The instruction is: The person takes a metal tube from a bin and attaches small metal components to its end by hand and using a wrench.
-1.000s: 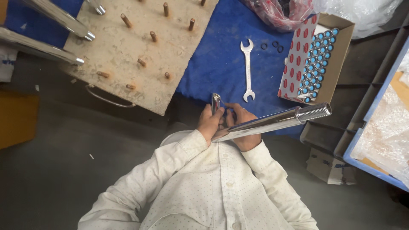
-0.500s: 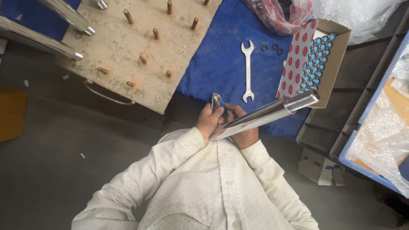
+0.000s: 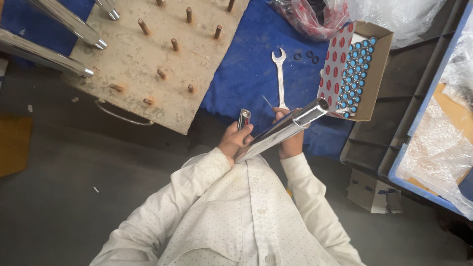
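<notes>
Chrome tube (image 3: pixel 283 130) rests across both hands, close to the chest: left hand (image 3: pixel 233 140) grasps a small chrome fitting (image 3: pixel 243 119), right hand (image 3: pixel 290 140) clenches the tube. Best hold it steady while aligning.

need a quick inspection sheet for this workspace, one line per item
surface: blue cloth under a wooden peg board, grey floor around it
job's things: long shiny metal tube held across the chest; small metal tool upright beside it
clutter: open-end wrench and small black rings on the cloth; open box of blue-capped parts
hands: left hand grips the small metal tool and touches the tube; right hand supports the tube
cables: nothing seen
surroundings: chrome tubes at the peg board's upper left, plastic bags, blue crate, small carton on the floor
</notes>
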